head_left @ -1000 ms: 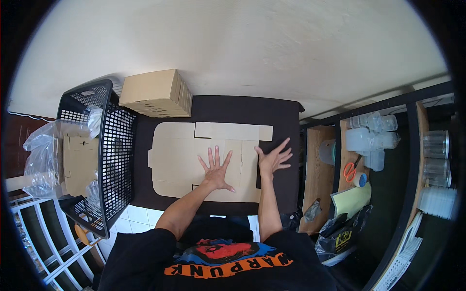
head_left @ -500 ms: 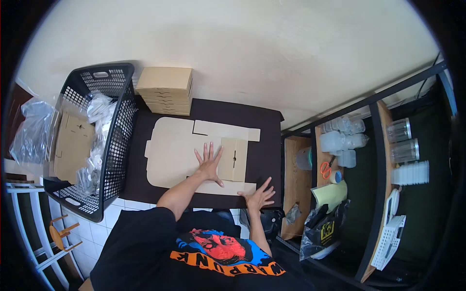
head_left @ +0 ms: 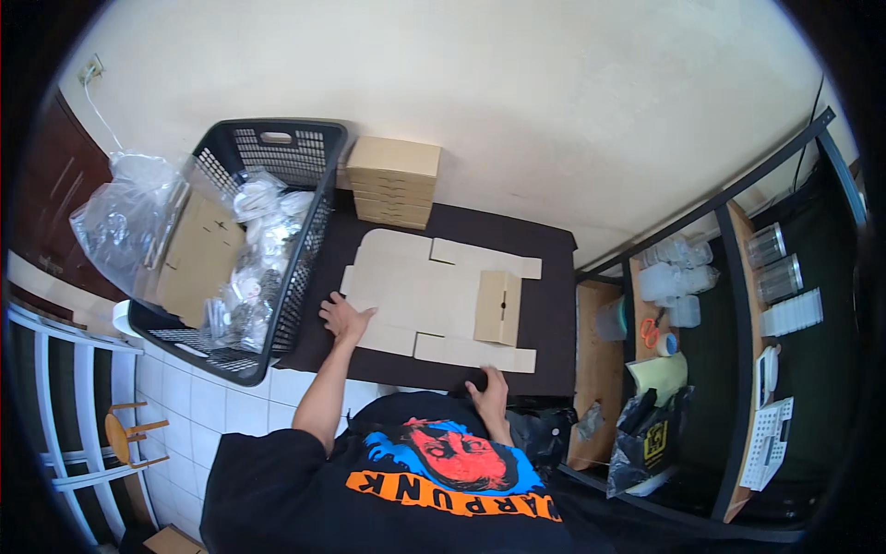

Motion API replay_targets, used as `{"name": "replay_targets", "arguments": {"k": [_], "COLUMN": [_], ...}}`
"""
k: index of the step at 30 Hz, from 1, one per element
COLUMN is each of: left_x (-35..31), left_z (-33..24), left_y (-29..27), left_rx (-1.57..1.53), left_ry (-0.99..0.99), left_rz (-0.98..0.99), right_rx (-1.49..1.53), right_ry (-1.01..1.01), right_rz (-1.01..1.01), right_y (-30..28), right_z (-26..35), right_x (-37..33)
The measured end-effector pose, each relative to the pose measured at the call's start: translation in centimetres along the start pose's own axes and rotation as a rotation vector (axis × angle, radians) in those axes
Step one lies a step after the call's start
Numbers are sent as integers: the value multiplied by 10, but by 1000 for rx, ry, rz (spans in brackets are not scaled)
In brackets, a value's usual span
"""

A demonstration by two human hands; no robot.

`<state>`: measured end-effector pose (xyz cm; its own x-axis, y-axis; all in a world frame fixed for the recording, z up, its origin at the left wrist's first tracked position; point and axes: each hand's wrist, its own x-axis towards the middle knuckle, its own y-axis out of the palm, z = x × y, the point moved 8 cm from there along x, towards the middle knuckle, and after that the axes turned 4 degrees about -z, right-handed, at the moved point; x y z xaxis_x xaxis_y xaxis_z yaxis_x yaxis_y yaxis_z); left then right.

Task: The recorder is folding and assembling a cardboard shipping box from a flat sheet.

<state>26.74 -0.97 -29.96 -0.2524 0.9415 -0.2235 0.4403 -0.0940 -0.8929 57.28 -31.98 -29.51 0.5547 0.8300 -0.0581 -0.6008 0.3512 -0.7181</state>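
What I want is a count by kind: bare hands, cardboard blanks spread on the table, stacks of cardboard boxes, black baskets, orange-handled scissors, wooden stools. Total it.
Bare hands, left and right: 2
Spread cardboard blank on the table: 1
Box stack: 1
Black basket: 1
Orange-handled scissors: 1
Wooden stool: 1
Total: 7

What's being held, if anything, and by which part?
Nothing visibly gripped. The left hand is spread at the near-left corner of the cardboard sheet; the right hand is open by its near edge.
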Motion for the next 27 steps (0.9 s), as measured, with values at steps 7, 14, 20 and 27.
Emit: {"name": "replay_targets", "arguments": {"k": [7, 14, 20, 27], "left_x": [12, -35, -106, -124], "left_z": [0, -62, -125, -132], "left_y": [11, -39, -9, 67], "left_rx": [-122, -550, -872, -133], "left_ry": [-51, 485, 597, 917], "left_rz": [112, 44, 589, 364], "right_rx": [-332, -253, -274, 103], "right_ry": [-314, -245, -255, 148], "right_rz": [110, 112, -15, -250], "right_y": [66, 60, 36, -12], "right_z": [62, 30, 46, 16], "right_x": [41, 70, 70, 54]}}
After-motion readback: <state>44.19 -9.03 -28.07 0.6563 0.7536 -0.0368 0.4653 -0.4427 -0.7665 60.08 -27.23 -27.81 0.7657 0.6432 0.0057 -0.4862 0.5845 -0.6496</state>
